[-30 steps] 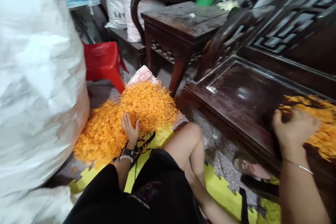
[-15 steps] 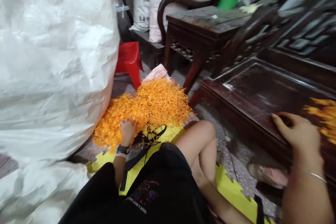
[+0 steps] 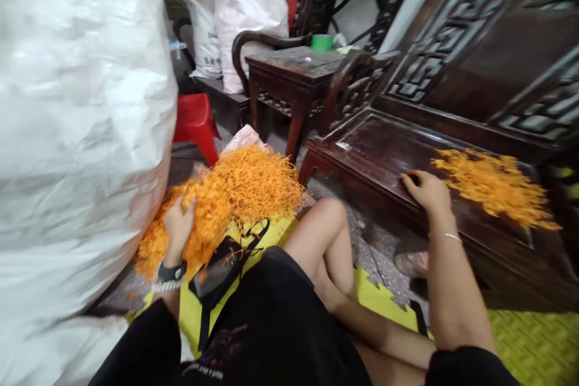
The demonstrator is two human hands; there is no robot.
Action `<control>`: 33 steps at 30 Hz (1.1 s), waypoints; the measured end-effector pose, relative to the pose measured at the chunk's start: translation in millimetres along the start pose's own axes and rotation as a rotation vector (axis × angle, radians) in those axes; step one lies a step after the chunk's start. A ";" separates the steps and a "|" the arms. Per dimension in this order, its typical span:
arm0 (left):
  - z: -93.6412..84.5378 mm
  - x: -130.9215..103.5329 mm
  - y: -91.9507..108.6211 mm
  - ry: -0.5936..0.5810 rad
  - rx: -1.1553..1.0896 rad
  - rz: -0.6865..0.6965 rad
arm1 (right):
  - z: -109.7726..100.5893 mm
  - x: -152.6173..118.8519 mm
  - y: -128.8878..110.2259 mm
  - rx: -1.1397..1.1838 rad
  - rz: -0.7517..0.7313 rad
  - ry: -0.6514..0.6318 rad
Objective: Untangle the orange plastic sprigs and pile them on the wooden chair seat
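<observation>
My left hand [image 3: 178, 223] is closed round a clump of orange sprigs [image 3: 207, 199], raised a little off the pile. That pile of thin, branching orange sprigs [image 3: 260, 184] spreads over the floor ahead of me. On the right, my right hand [image 3: 429, 194] is at the front part of a dark wooden bench [image 3: 362, 160], thumb and fingers curled toward each other. What they hold, if anything, is too small to make out. A flat batch of orange sprigs [image 3: 495, 187] lies on the seat just beyond that hand.
A huge white sack [image 3: 81, 102] fills the left side. A red stool [image 3: 195, 123] and a small dark table [image 3: 294, 63] with green tape [image 3: 321, 42] stand ahead. Beside my legs lie a black strapped item [image 3: 217, 274] and yellow foam mat [image 3: 534, 338].
My left hand has closed on some sprigs and lifted them from the pile. The view has swung right, showing more of the bench and its orange batch. My right hand stays curled at the bench.
</observation>
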State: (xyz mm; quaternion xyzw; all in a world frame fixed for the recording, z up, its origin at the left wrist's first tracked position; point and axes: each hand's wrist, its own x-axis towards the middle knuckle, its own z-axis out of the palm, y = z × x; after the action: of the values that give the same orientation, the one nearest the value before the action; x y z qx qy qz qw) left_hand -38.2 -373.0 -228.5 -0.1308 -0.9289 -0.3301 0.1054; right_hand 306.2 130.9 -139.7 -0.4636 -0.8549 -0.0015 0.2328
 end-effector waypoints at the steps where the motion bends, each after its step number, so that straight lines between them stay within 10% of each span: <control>1: -12.0 9.1 3.0 0.030 -0.005 0.016 | 0.5 1.1 -7.4 0.015 0.014 0.053; 4: -46.8 32.5 16.2 0.186 -0.133 0.199 | 4.3 -0.9 -56.1 0.108 -0.018 0.244; 7: -70.2 43.0 40.8 0.318 -0.342 0.408 | 7.8 -27.0 -154.1 0.277 -0.292 0.261; 11: -73.2 35.8 77.1 0.063 -0.434 0.508 | 27.4 -91.8 -318.3 0.610 -0.960 -0.042; 14: -66.7 27.5 74.9 -0.228 -0.336 0.546 | 70.4 -130.5 -393.3 0.649 -0.987 -0.465; 17: -65.1 18.5 27.9 -0.305 -0.182 0.452 | 129.1 -150.7 -392.3 0.591 -0.843 -0.607; 23: -27.9 -55.6 -77.8 -0.431 0.074 -0.011 | 209.4 -177.2 -313.8 0.558 -0.544 -0.621; 27: 27.6 -94.4 -69.5 -0.391 0.086 -0.090 | 224.3 -181.6 -308.5 0.611 -0.522 -0.583; 33: 50.2 -63.5 -50.0 -0.182 0.046 -0.223 | 188.1 -216.9 -305.7 0.669 -0.563 -0.406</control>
State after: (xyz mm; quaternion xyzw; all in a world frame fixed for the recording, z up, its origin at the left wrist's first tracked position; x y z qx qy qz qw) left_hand 0.6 -389.2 -313.9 -0.0539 -0.9506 -0.3053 -0.0136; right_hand 89.2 -174.0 -328.8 -0.1047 -0.9290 0.3011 0.1879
